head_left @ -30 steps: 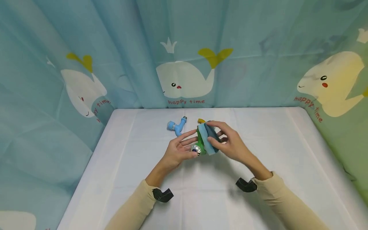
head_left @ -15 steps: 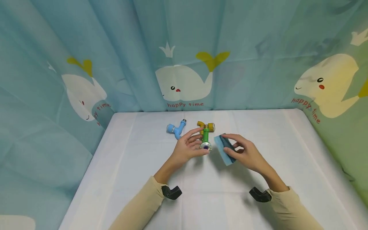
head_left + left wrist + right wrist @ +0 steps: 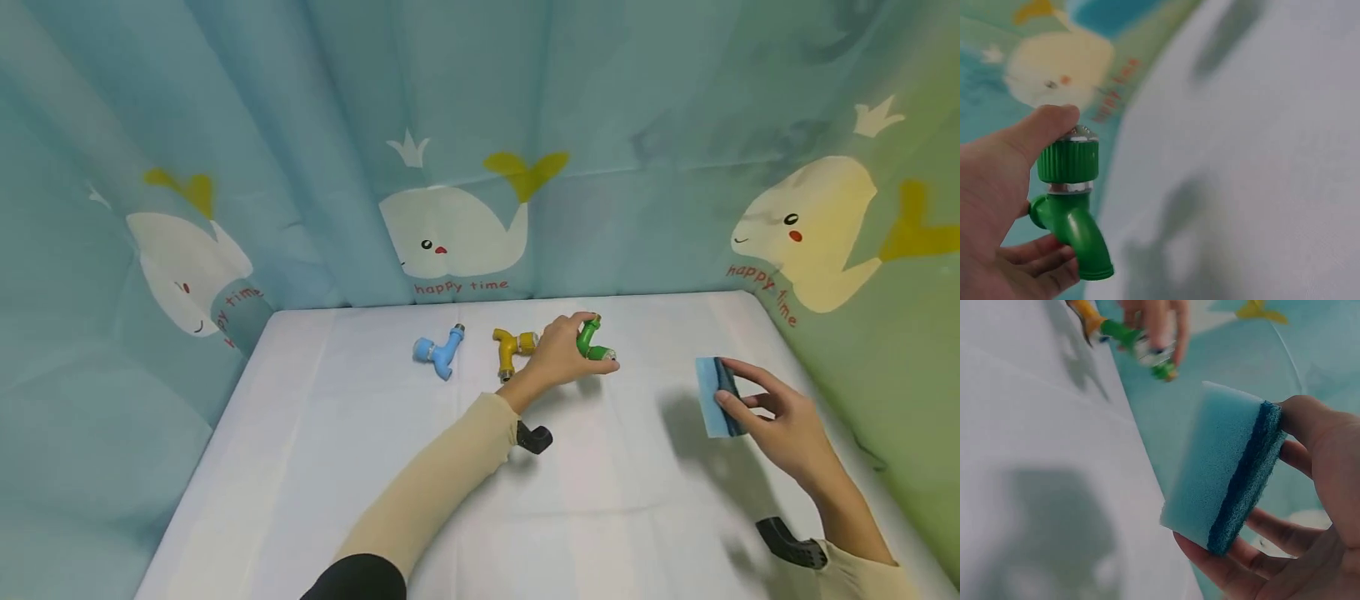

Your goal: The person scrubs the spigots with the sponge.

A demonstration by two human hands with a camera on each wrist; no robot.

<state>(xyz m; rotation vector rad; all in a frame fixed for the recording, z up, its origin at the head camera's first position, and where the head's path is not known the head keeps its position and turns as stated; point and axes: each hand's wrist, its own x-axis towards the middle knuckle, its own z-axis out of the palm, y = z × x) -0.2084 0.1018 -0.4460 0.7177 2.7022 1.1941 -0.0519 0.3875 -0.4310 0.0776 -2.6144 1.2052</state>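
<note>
My left hand (image 3: 562, 352) pinches a green faucet (image 3: 1079, 219) above the table, to the right of the yellow faucet. In the left wrist view the thumb presses the silver-capped knob and the fingers lie behind the spout. Over on the right side, my right hand (image 3: 787, 425) holds a sponge (image 3: 1229, 469) by its edges, between thumb and fingers. The sponge is light blue foam with a dark blue scouring layer, and its shadow falls on the table to its left. A yellow faucet (image 3: 507, 350) lies close to my left wrist.
A light blue faucet (image 3: 440, 352) lies at the back left of the white-covered table (image 3: 337, 467). A teal curtain (image 3: 315, 167) printed with whales closes off the back and both sides.
My left hand has carried the green faucet to the right, uncovering the yellow one. My right hand has drawn the sponge away from the faucet, far to the right.
</note>
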